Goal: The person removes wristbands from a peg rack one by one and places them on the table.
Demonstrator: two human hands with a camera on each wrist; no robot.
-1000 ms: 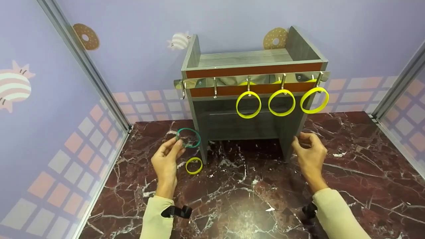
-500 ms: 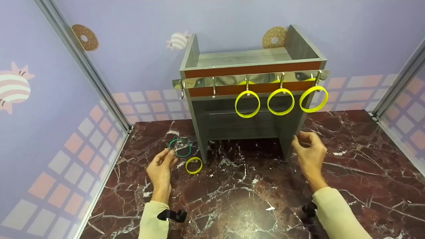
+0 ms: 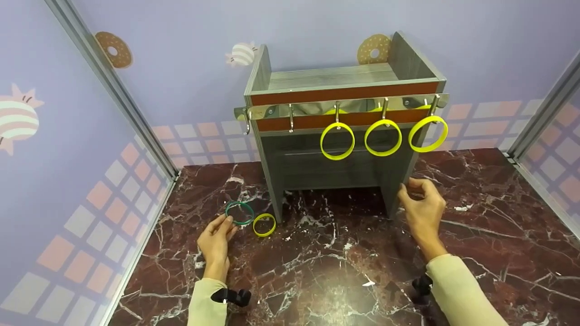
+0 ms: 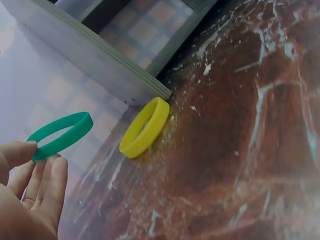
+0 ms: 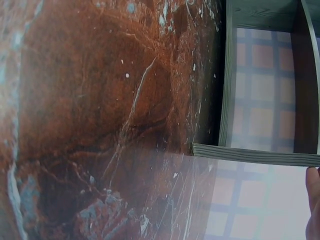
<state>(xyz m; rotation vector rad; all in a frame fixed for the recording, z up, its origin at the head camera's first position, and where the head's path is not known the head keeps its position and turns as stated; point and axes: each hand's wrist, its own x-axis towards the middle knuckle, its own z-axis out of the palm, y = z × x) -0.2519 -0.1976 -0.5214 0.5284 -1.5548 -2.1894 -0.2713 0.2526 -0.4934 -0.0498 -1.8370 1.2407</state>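
Observation:
My left hand [image 3: 214, 246] pinches a green silicone wristband [image 3: 239, 213] between thumb and fingertips, holding it out to the left of the shelf unit. In the left wrist view the green wristband [image 4: 62, 135] is tilted, its loop pointing away from the hand. Close beside it, a yellow wristband [image 3: 264, 225] stands on edge near the foot of the unit's left panel. At the grey wooden shelf unit [image 3: 333, 170], my right hand [image 3: 423, 213] grips the right panel's lower front edge with curled thumb and fingers. Only a fingertip [image 5: 313, 187] shows in the right wrist view, against that panel.
Across the unit's front runs a metal hook rail [image 3: 312, 108]. Yellow wristbands [image 3: 337, 158] hang from its three right-hand hooks, while the two left hooks [image 3: 291, 120] are bare. Beneath is a dark red marble-patterned tabletop [image 3: 317, 280], with printed walls [image 3: 195, 59] behind and beside it.
My left hand has moved down and slightly left with the green wristband, from above the standing yellow one to beside it. The right hand keeps its place on the unit.

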